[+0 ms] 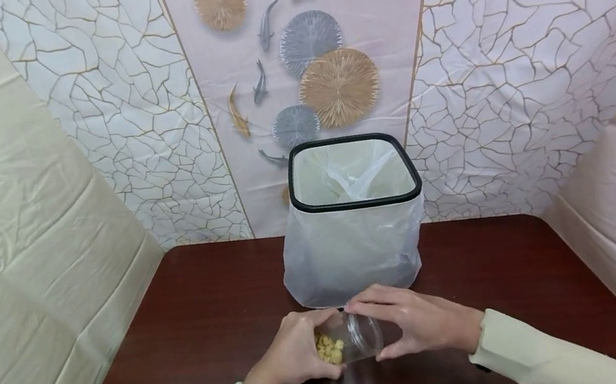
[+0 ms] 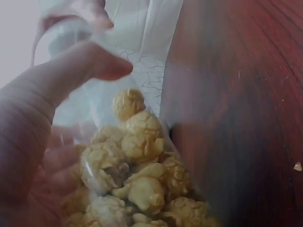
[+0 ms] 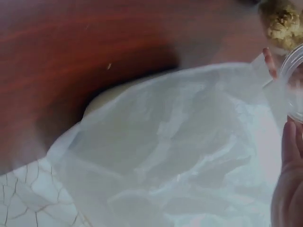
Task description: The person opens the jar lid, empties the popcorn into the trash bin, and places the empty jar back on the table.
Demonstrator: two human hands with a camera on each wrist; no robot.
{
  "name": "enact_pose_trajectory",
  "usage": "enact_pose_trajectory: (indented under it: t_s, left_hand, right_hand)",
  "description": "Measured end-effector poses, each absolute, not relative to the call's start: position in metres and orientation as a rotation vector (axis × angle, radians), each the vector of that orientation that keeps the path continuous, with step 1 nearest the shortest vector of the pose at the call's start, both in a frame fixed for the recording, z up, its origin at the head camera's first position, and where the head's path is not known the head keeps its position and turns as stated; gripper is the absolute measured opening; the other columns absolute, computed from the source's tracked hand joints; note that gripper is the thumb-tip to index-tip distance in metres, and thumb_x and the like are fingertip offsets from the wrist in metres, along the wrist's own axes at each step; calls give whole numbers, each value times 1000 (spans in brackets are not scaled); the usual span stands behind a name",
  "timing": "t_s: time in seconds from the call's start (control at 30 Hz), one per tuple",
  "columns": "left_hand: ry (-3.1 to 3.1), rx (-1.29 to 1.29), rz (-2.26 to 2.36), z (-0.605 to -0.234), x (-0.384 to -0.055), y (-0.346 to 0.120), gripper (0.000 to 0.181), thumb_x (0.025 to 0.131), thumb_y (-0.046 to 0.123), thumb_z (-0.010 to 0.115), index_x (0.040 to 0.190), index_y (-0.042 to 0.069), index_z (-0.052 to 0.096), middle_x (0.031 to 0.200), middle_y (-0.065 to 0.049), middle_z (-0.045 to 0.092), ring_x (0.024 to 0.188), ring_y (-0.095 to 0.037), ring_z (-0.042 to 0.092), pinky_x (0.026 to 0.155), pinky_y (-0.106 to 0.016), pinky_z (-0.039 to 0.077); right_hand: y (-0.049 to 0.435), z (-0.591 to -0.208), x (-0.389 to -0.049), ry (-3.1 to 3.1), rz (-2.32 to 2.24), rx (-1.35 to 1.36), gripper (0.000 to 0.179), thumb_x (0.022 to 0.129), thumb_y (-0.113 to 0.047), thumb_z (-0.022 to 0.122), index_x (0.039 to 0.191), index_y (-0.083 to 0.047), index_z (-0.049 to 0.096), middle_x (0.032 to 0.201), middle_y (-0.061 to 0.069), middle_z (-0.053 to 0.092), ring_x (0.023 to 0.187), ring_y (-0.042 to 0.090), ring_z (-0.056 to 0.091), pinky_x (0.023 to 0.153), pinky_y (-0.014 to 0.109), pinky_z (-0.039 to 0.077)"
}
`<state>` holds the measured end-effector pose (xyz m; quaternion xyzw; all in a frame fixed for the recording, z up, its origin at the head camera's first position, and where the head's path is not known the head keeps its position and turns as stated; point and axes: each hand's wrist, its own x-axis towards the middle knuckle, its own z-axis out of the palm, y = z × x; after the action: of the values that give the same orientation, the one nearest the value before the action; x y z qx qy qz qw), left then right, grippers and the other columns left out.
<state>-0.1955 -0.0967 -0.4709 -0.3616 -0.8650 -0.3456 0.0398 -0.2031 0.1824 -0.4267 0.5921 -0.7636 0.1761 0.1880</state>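
Observation:
A clear plastic jar point(image 1: 339, 331) lies on its side between the two hands, low in the head view. Light yellow popcorn point(image 1: 329, 349) is gathered toward its left end, and its pieces fill much of the left wrist view. My left hand point(image 1: 294, 355) grips the jar body, thumb on the near side and fingers on the far side. Around the clear, ringed lid end point(image 1: 372, 333) curl the thumb and fingers of my right hand point(image 1: 424, 320). In the right wrist view only part of this hand point(image 3: 289, 184) shows, at the right edge beside the clear ring.
Just beyond the hands stands a white bin point(image 1: 354, 245) with a black rim point(image 1: 359, 204), lined with a thin translucent bag. Small crumbs point(image 2: 298, 166) dot the dark red wooden table point(image 1: 210, 303). Patterned cloth hangs behind, and pale fabric walls point(image 1: 21, 267) rise at both sides.

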Motion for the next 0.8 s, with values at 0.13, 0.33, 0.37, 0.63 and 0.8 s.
enact_pose_trajectory:
  t_s: [0.13,0.33,0.37,0.63,0.8]
  left_hand:
    - [-2634,-1026,-1046,-471,-196,-95,71,64,30,97,128,10,72,112,2,79,95,-6,72,82,-22,58]
    - [-2648,-973,-1007,-471,-194,-94,68,63,29,97,123,12,72,109,2,79,93,-10,72,81,-25,58]
    - [-2649,-969,-1002,-471,-194,-94,68,62,29,98,123,12,72,108,2,79,91,-9,72,79,-24,58]
    - [-2657,-941,-956,-471,-190,-93,67,62,29,98,121,16,71,108,5,77,88,-3,67,76,-19,56]
    - [-2643,-940,-950,-471,-189,-95,66,61,27,99,120,16,71,108,5,76,89,-4,68,76,-20,57]
  right_hand:
    - [187,-426,-201,-2293,477,1525,106,74,-48,95,158,-6,45,151,2,55,135,16,59,113,21,47]
    - [179,-425,-197,-2504,837,1213,86,80,-53,89,146,-6,59,137,2,68,120,17,69,100,37,59]
    - [178,-425,-197,-2534,899,1169,82,81,-53,88,142,-5,62,132,2,71,116,17,71,98,38,60]
    - [171,-432,-198,-2664,1042,1073,59,83,-48,86,118,-4,70,97,-3,72,87,12,70,81,29,60]
    - [170,-433,-199,-2625,1014,1131,58,80,-44,90,123,-10,69,104,-5,71,93,9,70,85,30,61]
